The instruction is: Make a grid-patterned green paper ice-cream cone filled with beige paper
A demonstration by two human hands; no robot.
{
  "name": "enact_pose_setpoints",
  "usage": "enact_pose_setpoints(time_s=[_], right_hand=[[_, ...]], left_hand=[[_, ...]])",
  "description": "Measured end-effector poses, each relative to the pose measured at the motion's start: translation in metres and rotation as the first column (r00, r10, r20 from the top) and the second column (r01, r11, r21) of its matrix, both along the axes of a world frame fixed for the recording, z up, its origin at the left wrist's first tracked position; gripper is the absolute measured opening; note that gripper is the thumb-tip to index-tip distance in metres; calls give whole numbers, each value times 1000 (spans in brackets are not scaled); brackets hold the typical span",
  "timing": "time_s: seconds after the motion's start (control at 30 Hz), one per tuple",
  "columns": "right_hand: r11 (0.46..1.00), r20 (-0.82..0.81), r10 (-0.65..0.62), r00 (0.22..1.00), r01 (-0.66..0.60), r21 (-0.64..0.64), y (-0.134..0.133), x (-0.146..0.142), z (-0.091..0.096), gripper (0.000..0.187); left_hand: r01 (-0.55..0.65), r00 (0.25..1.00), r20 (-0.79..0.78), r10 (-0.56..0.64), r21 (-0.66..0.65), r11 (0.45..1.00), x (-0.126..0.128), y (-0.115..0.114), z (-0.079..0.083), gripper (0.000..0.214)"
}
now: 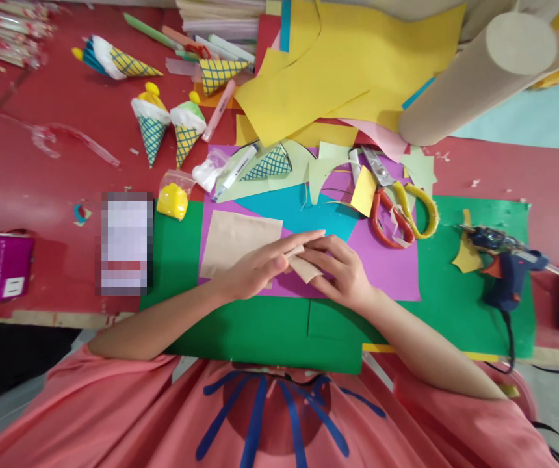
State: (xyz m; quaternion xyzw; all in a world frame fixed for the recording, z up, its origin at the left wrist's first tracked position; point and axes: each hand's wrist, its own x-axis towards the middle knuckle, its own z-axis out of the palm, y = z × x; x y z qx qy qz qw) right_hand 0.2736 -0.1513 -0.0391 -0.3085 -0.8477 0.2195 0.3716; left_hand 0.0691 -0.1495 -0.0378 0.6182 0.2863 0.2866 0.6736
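Both hands meet over the purple sheet [396, 279], working a small piece of tan paper [306, 268] that looks folded or rolled. My left hand [255, 266] pinches its upper left edge between the thumb and the outstretched fingers. Fingers bent, my right hand [345, 270] grips the paper's right side; part of the paper is hidden behind the fingers. A flat tan sheet [235, 237] lies under and beyond my left hand. Just ahead of the hands is a blue paper piece [303, 211]. Scissors [391, 205] with red and yellow handles rest to the right.
A glue gun [506, 276] lies right on the green sheet [260, 331]. Small paper ice cream cones [150, 123] sit at the back left, near a bag of yellow clay [173, 200]. Yellow sheets [348, 65] and a thick cardboard tube [474, 81] fill the back.
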Motion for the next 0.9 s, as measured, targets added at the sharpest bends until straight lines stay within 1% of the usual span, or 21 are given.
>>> enact_pose_setpoints(time_s=[0.07,0.1,0.13,0.17,0.2,0.27,0.3,0.33,0.37,0.4,0.47,0.53,0.57,0.6,0.67,0.7,0.73,0.77,0.8,0.83,0.9], right_hand=[[999,-45,-11,999,10,-33,1,2,3,25],[997,-98,-39,994,32,-73,1,3,3,23],[989,-165,-87,982,65,-136,2,4,3,20],[968,-231,-158,960,104,-227,3,5,2,17],[931,-284,-240,928,138,-337,5,6,0,15],[821,-340,-404,849,172,-545,9,9,-5,8],[766,-348,-472,810,182,-616,11,9,-7,6],[728,-347,-523,778,197,-656,13,10,-9,10],[710,-343,-557,757,220,-669,16,11,-10,17],[708,-336,-571,749,242,-664,18,11,-10,24],[728,-324,-564,759,273,-629,21,11,-9,32],[768,-304,-521,797,283,-575,22,12,-6,23],[797,-287,-491,823,291,-530,22,13,-4,14],[833,-263,-456,850,304,-462,22,14,-3,14],[902,-205,-389,898,327,-282,22,16,1,40],[927,-175,-358,917,326,-188,22,17,3,49],[945,-137,-322,937,309,-106,23,18,5,53],[963,-83,-268,960,265,-47,23,19,6,53],[980,-13,-197,980,197,-20,24,20,7,50],[993,70,-115,991,116,-20,25,20,7,48],[997,228,38,973,-24,-68,26,20,6,49]], left_hand=[[-90,996,1,90,-3,996,-1,3,-4,62],[-151,988,-26,152,32,988,-3,5,-5,61],[-211,975,-58,216,84,974,-5,7,-6,61],[-264,957,-87,278,147,953,-7,9,-6,62],[-310,935,-109,337,207,928,-10,12,-6,61],[-383,888,-148,435,286,879,-15,18,-5,51],[-408,867,-160,471,314,857,-18,22,-5,45],[-439,840,-169,516,348,829,-21,27,-4,39],[-458,810,-180,558,399,794,-23,31,-4,35],[-468,778,-188,599,463,753,-26,36,-4,32],[-442,713,-228,662,587,678,-30,44,-4,31],[-394,672,-271,689,657,643,-33,50,-4,33],[-374,659,-285,697,679,631,-33,52,-4,32],[-358,649,-293,702,696,622,-34,53,-3,32],[-331,638,-299,709,725,604,-34,53,-3,31],[-315,635,-305,709,736,599,-34,54,-3,32],[-296,633,-316,707,745,598,-34,55,-3,34],[-272,632,-329,702,753,599,-35,56,-4,37],[-246,631,-345,695,761,600,-36,59,-5,42],[-213,631,-363,685,768,603,-38,62,-6,48],[-154,626,-390,676,787,597,-40,71,-9,56]])
